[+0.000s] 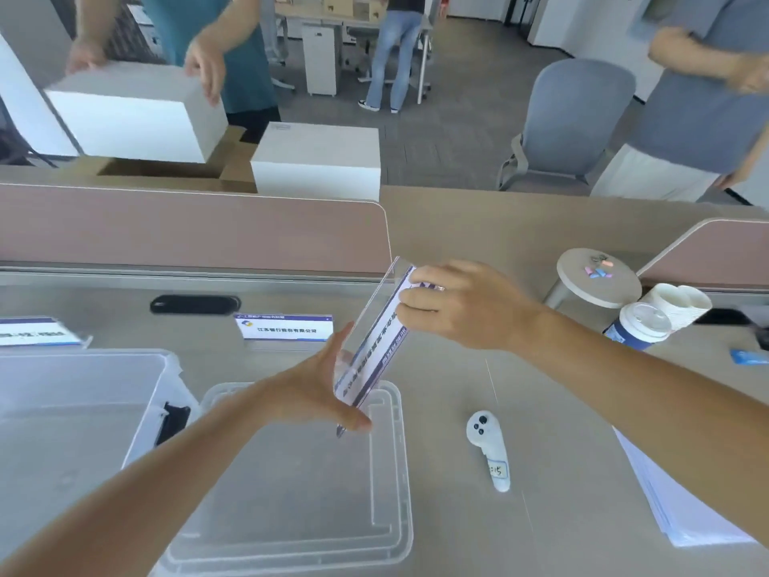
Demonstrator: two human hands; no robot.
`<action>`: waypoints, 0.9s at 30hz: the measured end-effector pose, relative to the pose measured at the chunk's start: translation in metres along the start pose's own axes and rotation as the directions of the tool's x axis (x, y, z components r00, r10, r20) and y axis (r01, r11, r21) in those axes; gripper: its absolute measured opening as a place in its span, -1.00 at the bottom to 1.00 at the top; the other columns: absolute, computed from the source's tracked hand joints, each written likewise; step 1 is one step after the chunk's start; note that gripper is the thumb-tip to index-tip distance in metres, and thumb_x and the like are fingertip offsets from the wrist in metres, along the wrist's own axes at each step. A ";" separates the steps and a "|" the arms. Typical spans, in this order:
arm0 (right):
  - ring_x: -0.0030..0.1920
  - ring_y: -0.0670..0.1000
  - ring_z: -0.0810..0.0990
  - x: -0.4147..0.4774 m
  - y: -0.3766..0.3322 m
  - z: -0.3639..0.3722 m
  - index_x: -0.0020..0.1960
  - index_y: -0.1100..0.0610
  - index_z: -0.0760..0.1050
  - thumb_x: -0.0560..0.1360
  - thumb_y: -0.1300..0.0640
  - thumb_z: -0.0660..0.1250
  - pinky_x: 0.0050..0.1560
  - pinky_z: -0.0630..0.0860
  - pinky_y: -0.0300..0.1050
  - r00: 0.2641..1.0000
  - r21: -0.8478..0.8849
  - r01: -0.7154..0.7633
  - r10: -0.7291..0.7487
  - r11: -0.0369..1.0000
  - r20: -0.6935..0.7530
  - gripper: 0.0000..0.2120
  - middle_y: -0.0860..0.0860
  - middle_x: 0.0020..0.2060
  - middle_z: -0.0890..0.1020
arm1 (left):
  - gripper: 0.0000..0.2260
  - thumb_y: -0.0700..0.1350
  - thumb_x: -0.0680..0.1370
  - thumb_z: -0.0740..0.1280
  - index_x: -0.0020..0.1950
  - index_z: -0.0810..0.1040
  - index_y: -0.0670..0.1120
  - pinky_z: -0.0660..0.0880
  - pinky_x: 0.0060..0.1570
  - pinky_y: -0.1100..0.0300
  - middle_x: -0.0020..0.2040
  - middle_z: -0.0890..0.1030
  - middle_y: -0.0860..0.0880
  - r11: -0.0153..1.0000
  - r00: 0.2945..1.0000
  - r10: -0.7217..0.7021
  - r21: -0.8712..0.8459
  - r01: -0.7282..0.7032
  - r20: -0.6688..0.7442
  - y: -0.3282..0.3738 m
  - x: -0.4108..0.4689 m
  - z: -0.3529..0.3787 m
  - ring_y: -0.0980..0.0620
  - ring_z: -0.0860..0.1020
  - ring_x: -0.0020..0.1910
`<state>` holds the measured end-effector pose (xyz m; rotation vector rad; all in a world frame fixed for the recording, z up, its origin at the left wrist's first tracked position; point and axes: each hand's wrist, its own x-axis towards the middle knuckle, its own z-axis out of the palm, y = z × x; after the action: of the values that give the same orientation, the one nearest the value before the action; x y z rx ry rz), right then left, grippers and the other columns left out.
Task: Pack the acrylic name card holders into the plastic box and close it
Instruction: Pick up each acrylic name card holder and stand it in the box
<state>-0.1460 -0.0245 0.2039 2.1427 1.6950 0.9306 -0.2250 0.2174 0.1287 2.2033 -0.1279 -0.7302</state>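
Observation:
I hold one acrylic name card holder tilted in the air above the desk, its printed card facing right. My right hand grips its upper end and my left hand holds its lower end. The clear plastic box stands open at the left. Its flat clear lid lies on the desk under my left forearm. A second name card holder stands upright behind my hands, and a third name card holder stands at the far left behind the box.
A white controller lies right of the lid. A paper stack sits at the right edge, with cups and a round stand behind it. Desk dividers run across the back. People handle white boxes beyond them.

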 end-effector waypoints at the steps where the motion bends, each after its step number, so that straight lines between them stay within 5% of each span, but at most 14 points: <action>1: -0.04 0.12 0.62 0.016 -0.007 -0.011 -0.05 0.07 0.56 0.50 0.36 0.27 -0.20 0.54 -0.04 1.000 0.018 -0.003 0.004 1.000 -0.012 -0.79 -0.03 -0.05 0.66 | 0.21 0.11 0.16 0.62 0.53 -0.18 0.25 0.41 0.16 0.22 0.26 0.39 0.26 0.997 0.998 0.017 -0.071 -0.020 -0.055 -0.007 -0.018 0.001 0.16 0.48 0.19; 3: 0.14 0.13 0.60 0.051 -0.022 -0.032 0.10 0.04 0.59 0.56 0.10 0.29 0.01 0.56 0.00 0.991 0.122 -0.132 0.132 0.984 0.005 -0.83 0.02 0.20 0.62 | 0.16 0.03 0.15 0.63 0.55 -0.04 0.18 0.50 0.04 0.24 0.15 0.46 0.17 0.967 0.988 0.039 -0.243 -0.075 -0.151 -0.026 -0.053 0.000 0.20 0.53 0.03; 5: 0.33 0.10 0.48 0.085 -0.039 -0.052 0.35 -0.02 0.47 0.50 -0.19 0.29 0.24 0.45 0.04 0.920 0.308 -0.387 0.345 0.869 0.185 -0.53 0.00 0.42 0.43 | 0.14 0.07 0.06 0.58 0.54 0.07 0.14 0.54 -0.03 0.21 0.09 0.48 0.10 0.919 0.974 0.047 -0.371 -0.129 -0.221 -0.047 -0.087 -0.005 0.15 0.56 -0.05; 8: 0.46 -0.10 0.26 0.140 -0.074 -0.076 0.47 -0.20 0.21 0.42 -0.34 0.28 0.45 0.26 0.03 0.770 0.600 -0.635 0.466 0.487 0.436 -0.32 -0.16 0.51 0.23 | 0.11 0.13 0.05 0.54 0.55 0.11 0.13 0.55 -0.06 0.18 0.06 0.49 0.06 0.874 0.945 0.029 -0.451 -0.182 -0.326 -0.079 -0.136 -0.023 0.12 0.57 -0.08; 11: 0.44 -0.06 0.32 0.195 -0.107 -0.074 0.40 -0.37 0.15 0.35 -0.47 0.21 0.45 0.24 0.12 0.678 0.736 -0.676 0.430 0.045 0.596 -0.34 -0.18 0.49 0.26 | 0.00 0.10 0.06 0.52 0.47 0.21 0.18 0.55 -0.15 0.18 0.01 0.48 0.04 0.838 0.920 0.040 -0.489 -0.244 -0.390 -0.101 -0.177 -0.044 0.16 0.56 -0.17; 14: 0.24 -0.14 0.49 0.248 -0.129 -0.056 0.26 -0.25 0.35 0.39 -0.45 0.19 0.35 0.38 0.19 0.688 0.771 -0.624 0.377 -0.129 0.620 -0.48 -0.20 0.27 0.47 | 0.05 0.13 0.11 0.51 0.54 0.12 0.10 0.52 -0.14 0.17 0.06 0.49 -0.02 0.832 0.918 0.002 -0.509 -0.222 -0.396 -0.129 -0.202 -0.060 0.07 0.59 -0.09; 17: -0.08 -0.06 0.49 0.297 -0.147 -0.038 0.08 0.03 0.42 0.33 -0.38 0.21 0.19 0.52 0.22 0.693 0.796 -0.574 0.403 -0.193 0.597 -0.45 -0.11 -0.12 0.49 | 0.07 0.17 0.14 0.47 0.57 0.02 0.09 0.46 -0.08 0.12 0.07 0.47 0.04 0.857 0.925 -0.063 -0.496 -0.143 -0.375 -0.158 -0.224 -0.072 0.03 0.54 0.05; 21: 0.02 0.06 0.50 0.349 -0.173 0.004 -0.11 -0.06 0.37 0.34 -0.41 0.14 0.08 0.54 0.21 0.711 0.801 -0.583 0.391 -0.135 0.584 -0.57 -0.01 -0.04 0.44 | -0.10 0.10 0.23 0.36 0.55 0.09 0.25 0.30 0.39 -0.08 0.46 0.34 0.10 0.877 0.899 -0.184 -0.480 -0.033 -0.398 -0.197 -0.246 -0.093 0.10 0.33 0.42; 24: -0.13 0.00 0.41 0.383 -0.196 0.038 -0.28 -0.09 0.23 0.42 -0.36 0.11 -0.03 0.40 0.01 0.741 0.829 -0.548 0.394 -0.112 0.543 -0.64 -0.05 -0.23 0.29 | -0.28 0.04 0.35 0.24 0.52 0.16 0.28 0.41 0.23 0.12 0.44 0.36 0.13 0.958 0.789 -0.270 -0.239 0.160 -0.552 -0.213 -0.258 -0.107 0.08 0.41 0.34; 27: -0.06 0.06 0.32 0.415 -0.227 0.060 -0.32 -0.05 0.14 0.51 -0.24 0.05 -0.18 0.27 -0.04 0.728 0.801 -0.588 0.360 -0.112 0.584 -0.65 -0.01 -0.25 0.29 | -0.53 -0.18 0.53 0.17 0.40 0.35 0.17 0.42 -0.18 0.25 0.01 0.57 0.03 0.950 0.708 -0.303 -0.144 0.277 -0.638 -0.228 -0.261 -0.111 -0.03 0.53 -0.08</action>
<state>-0.2363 0.4424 0.1652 3.7266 1.4733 -0.8696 -0.4137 0.5286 0.1427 2.3361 0.6034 -0.0688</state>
